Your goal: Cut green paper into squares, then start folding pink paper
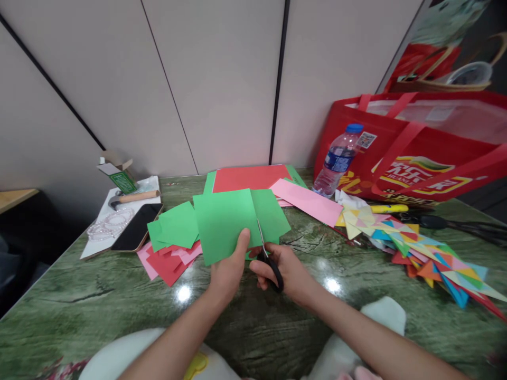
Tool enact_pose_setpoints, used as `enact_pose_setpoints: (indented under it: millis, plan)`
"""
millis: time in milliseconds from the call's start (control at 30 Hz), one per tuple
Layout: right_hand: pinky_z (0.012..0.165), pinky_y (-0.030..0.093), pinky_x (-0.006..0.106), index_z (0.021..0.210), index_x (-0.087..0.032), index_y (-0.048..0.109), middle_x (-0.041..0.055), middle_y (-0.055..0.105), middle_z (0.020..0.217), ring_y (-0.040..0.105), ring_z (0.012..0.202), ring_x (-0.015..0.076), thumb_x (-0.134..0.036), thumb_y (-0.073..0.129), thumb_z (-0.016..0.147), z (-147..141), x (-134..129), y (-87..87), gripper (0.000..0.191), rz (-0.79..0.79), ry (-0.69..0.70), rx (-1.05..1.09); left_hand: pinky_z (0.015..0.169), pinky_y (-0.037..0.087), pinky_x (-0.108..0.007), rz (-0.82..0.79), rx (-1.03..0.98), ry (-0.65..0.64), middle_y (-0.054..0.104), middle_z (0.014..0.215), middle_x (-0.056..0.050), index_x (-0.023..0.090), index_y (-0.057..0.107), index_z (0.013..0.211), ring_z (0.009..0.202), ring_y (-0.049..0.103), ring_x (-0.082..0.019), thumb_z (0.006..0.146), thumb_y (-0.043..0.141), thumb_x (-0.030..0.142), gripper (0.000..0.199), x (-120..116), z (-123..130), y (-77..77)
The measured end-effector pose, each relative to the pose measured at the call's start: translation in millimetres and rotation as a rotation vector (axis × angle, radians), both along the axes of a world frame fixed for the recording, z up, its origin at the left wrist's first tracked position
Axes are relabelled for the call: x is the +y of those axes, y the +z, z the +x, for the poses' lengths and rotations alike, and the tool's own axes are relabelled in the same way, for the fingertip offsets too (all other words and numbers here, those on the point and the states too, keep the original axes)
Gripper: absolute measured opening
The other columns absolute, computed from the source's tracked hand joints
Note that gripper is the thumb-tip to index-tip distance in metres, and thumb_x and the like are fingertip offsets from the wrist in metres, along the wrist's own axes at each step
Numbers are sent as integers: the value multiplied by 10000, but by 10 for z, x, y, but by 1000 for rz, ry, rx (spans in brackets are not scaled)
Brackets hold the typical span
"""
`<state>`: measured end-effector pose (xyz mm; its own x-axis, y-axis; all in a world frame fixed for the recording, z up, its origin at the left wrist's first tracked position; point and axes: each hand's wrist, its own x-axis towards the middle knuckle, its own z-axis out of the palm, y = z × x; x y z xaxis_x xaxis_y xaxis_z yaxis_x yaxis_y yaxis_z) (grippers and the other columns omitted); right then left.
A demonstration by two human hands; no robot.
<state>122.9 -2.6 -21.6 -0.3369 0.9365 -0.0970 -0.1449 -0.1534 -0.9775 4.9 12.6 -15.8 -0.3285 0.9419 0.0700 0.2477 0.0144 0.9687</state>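
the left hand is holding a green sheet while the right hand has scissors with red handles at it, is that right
Not quite: the scissors have black handles, not red ones, as the head view shows. The left hand is holding a green sheet, and the right hand has the scissors at it.

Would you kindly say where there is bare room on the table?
The table shows two bare patches: one nearer than the phone and red papers, left of the left hand; another between the right hand, pink strip and folded papers. Green paper and scissors fill the middle; the bottle and red bag crowd the back right.
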Motion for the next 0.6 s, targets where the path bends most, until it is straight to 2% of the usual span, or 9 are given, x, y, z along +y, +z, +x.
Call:
enact_pose_setpoints:
  millis: [133,267,600]
  plan:
    - [464,375,229,706,-157,496,-39,519,493,474,460,101,-486,715,533,12,16,60,431,17,-39,-45,1010,295,-323,-24,57,-18,610,1112,-71,198,616,986,1083,512,-201,707,567,457,384,-34,34,78]
    - [482,375,236,657,-177,470,-36,519,510,477,496,113,-503,717,516,28,24,96,432,38,-72,-72,1015,293,-312,-75,53,1,573,1175,-74,191,597,1036,1126,482,-203,688,601,422,419,-57,63,130]
    - [466,351,232,676,-180,477,-54,476,505,429,482,104,-498,728,484,20,22,69,448,17,-103,-64,1032,270,-320,-35,7,-6,577,1169,-70,194,584,1067,1143,468,-199,687,604,424,445,-42,61,68]
